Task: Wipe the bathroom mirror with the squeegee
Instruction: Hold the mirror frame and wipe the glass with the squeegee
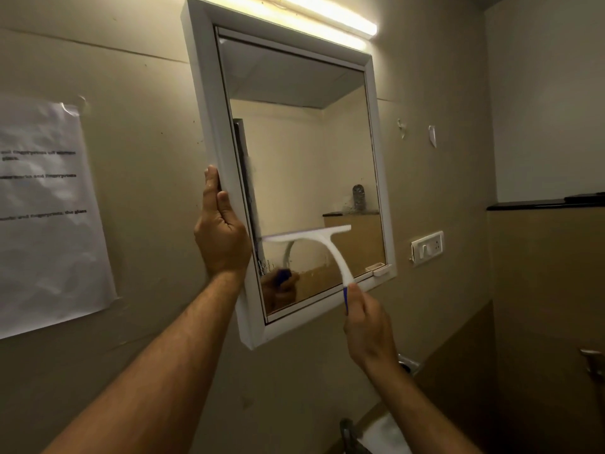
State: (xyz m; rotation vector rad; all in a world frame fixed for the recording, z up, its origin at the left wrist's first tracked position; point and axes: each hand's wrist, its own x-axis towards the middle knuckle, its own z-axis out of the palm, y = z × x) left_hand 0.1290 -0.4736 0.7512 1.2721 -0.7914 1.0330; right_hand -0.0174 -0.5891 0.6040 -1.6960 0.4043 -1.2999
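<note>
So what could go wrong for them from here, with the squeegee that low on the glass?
The squeegee blade sits near the bottom of the mirror, so a further downward pull may knock the small white clip on the lower frame. The blade looks tilted, so it might leave streaks; wet droplets show below it near the left edge. The right hand holds only the handle's end, which may slip. The left hand grips the frame edge and could smudge the glass.

One camera sits on the person's head, tilted, looking forward and a little up at the wall. It is close: the mirror (304, 165) fills the middle, stretching toward twelve o'clock.
</note>
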